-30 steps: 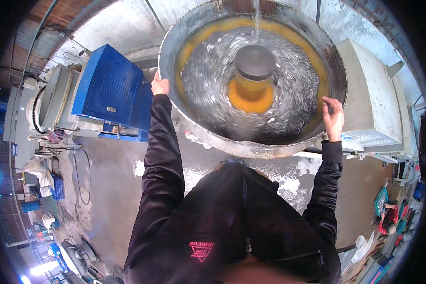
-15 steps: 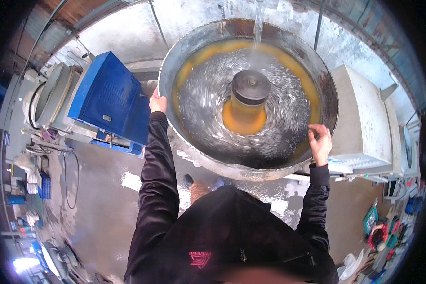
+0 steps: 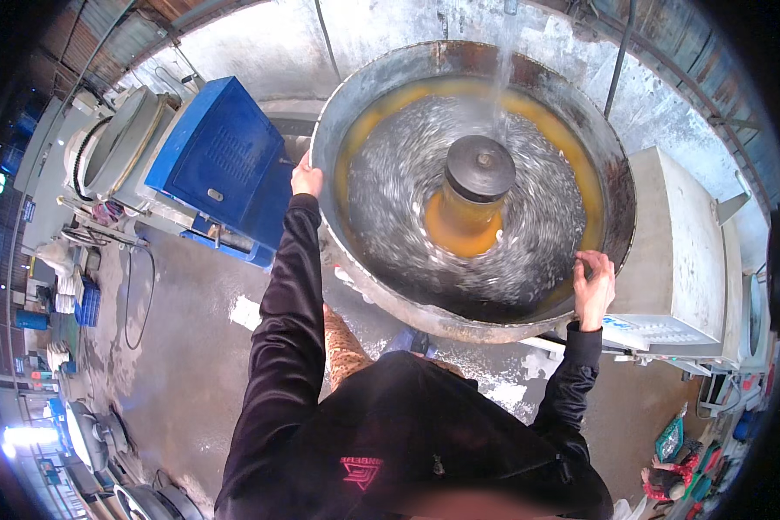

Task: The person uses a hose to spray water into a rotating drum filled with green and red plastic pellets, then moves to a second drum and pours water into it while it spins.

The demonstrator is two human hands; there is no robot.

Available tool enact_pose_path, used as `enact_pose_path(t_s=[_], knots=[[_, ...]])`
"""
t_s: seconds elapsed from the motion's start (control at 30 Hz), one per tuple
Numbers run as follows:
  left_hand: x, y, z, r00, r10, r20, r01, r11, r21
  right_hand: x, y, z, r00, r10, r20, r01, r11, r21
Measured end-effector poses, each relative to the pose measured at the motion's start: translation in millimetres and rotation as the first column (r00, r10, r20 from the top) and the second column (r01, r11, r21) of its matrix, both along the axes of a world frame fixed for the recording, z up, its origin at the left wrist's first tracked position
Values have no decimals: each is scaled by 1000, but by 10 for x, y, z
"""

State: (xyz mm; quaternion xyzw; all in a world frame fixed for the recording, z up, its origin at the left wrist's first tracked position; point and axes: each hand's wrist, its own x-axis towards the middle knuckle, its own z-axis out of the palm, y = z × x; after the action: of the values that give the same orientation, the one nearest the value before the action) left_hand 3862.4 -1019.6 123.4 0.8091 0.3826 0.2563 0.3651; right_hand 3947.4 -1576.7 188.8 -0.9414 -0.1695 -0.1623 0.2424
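Note:
In front of me stands a large round metal tub (image 3: 620,173), like a vibratory finishing bowl. Small shiny pieces (image 3: 390,173) swirl in dark liquid inside it, blurred by motion. At its centre rises an orange column (image 3: 459,225) with a dark round cap (image 3: 481,169). A stream of water (image 3: 503,69) falls into the far side. My left hand (image 3: 307,179) is closed on the tub's left rim. Over the right near rim, my right hand (image 3: 594,290) has its fingers curled together just inside; whether a small piece is in them cannot be made out.
A blue cabinet (image 3: 221,165) stands left of the tub, beside a grey round machine (image 3: 121,147). To the right is a pale metal cabinet (image 3: 676,251). A stained wall (image 3: 390,30) lies behind. At the lower right a person in red (image 3: 672,481) is near a green basket (image 3: 670,438).
The view has shifted, so the tub and cabinets sit farther right. Both hands stay at the rim. The right hand's fingers look more curled; the pieces keep swirling.

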Motion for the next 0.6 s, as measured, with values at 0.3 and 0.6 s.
enact_pose_path(t_s=[0.3,0.6], knots=[[-4,100,-156,996,-31,86,34,999,-37,9,30,24,999,-13,-29,12,999,-35],[-30,-95,-80,961,-82,265,106,991,-79,17,50,34,996,-42,-84,41,999,-18]])
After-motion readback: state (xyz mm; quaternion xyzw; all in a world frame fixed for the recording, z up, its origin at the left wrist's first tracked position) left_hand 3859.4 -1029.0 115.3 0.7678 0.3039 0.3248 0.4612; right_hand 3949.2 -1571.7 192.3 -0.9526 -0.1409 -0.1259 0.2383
